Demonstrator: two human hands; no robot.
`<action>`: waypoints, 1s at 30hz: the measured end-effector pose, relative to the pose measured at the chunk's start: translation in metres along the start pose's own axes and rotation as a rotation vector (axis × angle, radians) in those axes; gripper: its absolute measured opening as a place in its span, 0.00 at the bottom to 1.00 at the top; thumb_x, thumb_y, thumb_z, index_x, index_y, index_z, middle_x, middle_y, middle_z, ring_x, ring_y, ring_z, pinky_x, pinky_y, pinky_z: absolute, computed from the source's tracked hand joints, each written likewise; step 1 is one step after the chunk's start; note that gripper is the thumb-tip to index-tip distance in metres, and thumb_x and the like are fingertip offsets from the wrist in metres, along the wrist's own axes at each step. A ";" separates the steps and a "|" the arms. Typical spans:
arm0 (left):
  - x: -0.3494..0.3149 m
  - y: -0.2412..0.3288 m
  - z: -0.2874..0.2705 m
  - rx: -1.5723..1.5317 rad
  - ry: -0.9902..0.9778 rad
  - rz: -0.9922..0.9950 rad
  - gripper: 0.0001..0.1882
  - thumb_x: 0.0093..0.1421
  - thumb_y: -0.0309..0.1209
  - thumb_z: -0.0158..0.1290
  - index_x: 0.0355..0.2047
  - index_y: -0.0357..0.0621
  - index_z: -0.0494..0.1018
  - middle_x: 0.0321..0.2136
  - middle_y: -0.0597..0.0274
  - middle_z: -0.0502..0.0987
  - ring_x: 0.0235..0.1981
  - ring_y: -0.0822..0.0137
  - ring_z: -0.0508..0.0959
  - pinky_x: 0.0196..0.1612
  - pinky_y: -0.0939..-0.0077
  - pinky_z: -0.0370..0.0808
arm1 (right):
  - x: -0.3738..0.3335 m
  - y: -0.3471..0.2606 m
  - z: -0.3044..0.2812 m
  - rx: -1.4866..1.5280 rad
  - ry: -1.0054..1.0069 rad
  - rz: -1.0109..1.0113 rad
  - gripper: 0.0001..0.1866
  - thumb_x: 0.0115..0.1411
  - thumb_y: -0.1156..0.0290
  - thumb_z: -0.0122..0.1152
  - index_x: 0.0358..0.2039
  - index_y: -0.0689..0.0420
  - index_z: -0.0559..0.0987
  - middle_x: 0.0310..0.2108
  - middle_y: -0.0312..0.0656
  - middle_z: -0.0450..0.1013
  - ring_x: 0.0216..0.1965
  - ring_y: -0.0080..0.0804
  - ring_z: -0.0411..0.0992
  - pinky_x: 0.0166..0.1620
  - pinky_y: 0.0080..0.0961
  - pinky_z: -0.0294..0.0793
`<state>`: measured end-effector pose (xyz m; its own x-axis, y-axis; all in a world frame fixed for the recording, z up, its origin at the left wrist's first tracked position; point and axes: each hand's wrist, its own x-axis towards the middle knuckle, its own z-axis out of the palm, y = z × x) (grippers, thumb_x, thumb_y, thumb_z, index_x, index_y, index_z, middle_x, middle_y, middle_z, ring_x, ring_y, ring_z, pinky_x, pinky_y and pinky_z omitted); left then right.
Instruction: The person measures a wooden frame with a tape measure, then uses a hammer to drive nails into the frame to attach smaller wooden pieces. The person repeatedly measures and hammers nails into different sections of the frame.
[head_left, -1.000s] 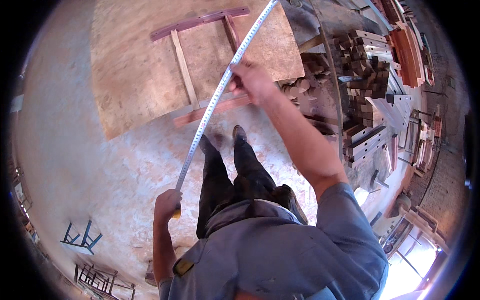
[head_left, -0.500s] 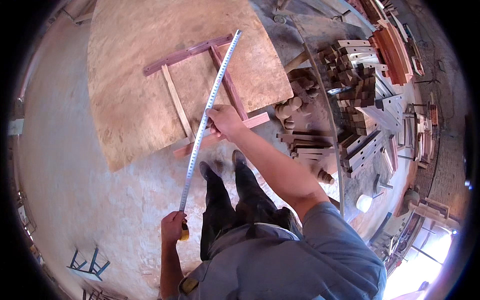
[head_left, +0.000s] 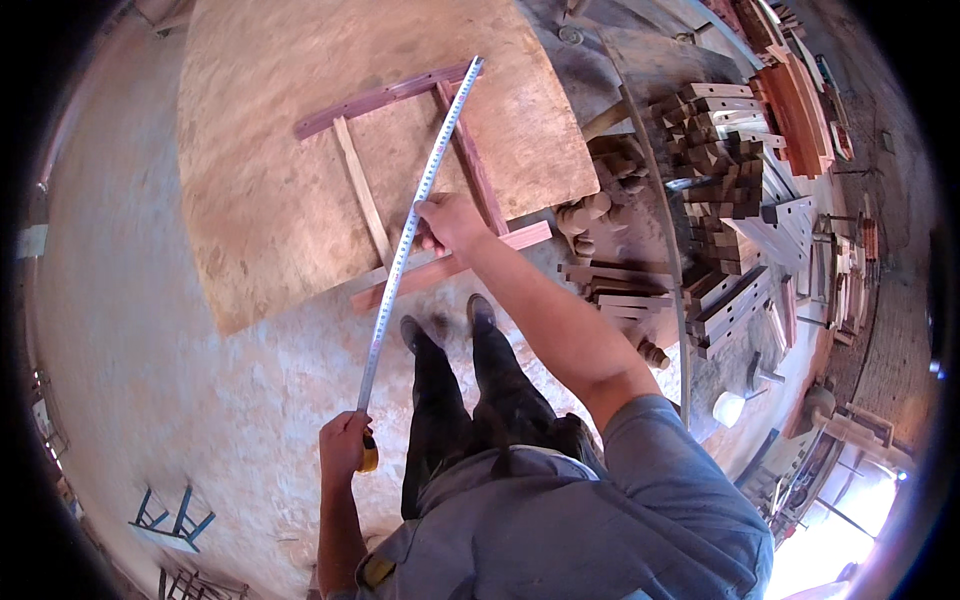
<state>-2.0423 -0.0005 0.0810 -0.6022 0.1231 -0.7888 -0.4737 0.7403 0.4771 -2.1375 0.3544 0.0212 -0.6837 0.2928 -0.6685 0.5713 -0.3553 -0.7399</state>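
Observation:
In my left hand (head_left: 343, 442) is the yellow and black case of a tape measure (head_left: 369, 455), held low at the left of my legs. Its pale blade (head_left: 403, 250) runs out long, slanting up and away to the right. My right hand (head_left: 450, 224) pinches the blade's edge about midway. Beneath lies a four-piece wooden frame: a reddish far rail (head_left: 385, 100), a reddish near rail (head_left: 522, 238), a pale slat (head_left: 362, 195) and a dark reddish side piece (head_left: 476, 175). The blade's far tip overlaps the far rail's right end.
The frame rests mostly on a large tan board (head_left: 240, 210), its near rail at the board's front edge. To the right are stacked drilled timbers (head_left: 735, 305), turned wooden pieces (head_left: 590, 212) and a white container (head_left: 728, 408). A small stand (head_left: 172, 525) is at lower left.
The blade's far tip has shifted slightly left relative to the frame and now overlaps the far rail's end. Both hands keep their hold, and the whole view has shifted slightly.

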 end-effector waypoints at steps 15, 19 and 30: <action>0.026 -0.005 -0.027 0.013 0.074 0.020 0.14 0.57 0.36 0.52 0.26 0.35 0.76 0.17 0.62 0.73 0.21 0.72 0.72 0.28 0.75 0.69 | -0.049 -0.012 -0.003 0.124 -0.029 0.067 0.11 0.63 0.66 0.50 0.31 0.62 0.73 0.23 0.41 0.73 0.13 0.23 0.66 0.12 0.19 0.62; 0.034 -0.010 -0.033 -0.011 0.089 0.048 0.14 0.60 0.36 0.51 0.25 0.37 0.76 0.18 0.65 0.72 0.20 0.75 0.70 0.26 0.79 0.67 | -0.082 0.015 -0.016 0.110 -0.074 0.090 0.11 0.64 0.66 0.50 0.32 0.61 0.73 0.23 0.40 0.74 0.14 0.22 0.66 0.13 0.18 0.62; 0.051 -0.023 -0.036 0.013 0.193 0.120 0.13 0.60 0.36 0.52 0.26 0.38 0.76 0.16 0.60 0.73 0.18 0.71 0.73 0.24 0.75 0.68 | -0.132 0.077 -0.031 0.154 -0.064 0.246 0.12 0.64 0.63 0.52 0.33 0.60 0.73 0.23 0.38 0.74 0.15 0.20 0.67 0.15 0.16 0.63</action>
<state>-2.0852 -0.0356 0.0442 -0.7661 0.0831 -0.6373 -0.3834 0.7368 0.5569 -1.9893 0.3159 0.0497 -0.5632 0.1259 -0.8167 0.6512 -0.5408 -0.5324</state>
